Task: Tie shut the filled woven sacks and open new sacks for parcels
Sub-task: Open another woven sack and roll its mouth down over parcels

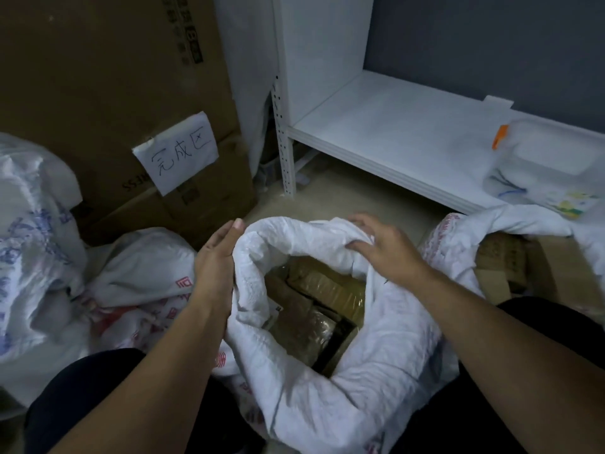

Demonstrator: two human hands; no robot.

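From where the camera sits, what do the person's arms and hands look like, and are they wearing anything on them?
Both forearms are bare up to the frame edge: no sleeves show. The left hand and right hand have no gloves, and I see no rings, watch or wristband. Fingernails look short and plain. The only clothing in view is dark, probably black, fabric over the legs below the arms.

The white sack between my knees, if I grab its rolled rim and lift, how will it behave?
The rolled rim of the white sack looks soft and crumpled, so it will probably flop and bunch. The taped cardboard parcels inside suggest it is fairly heavy, likely to sag rather than lift stiffly.
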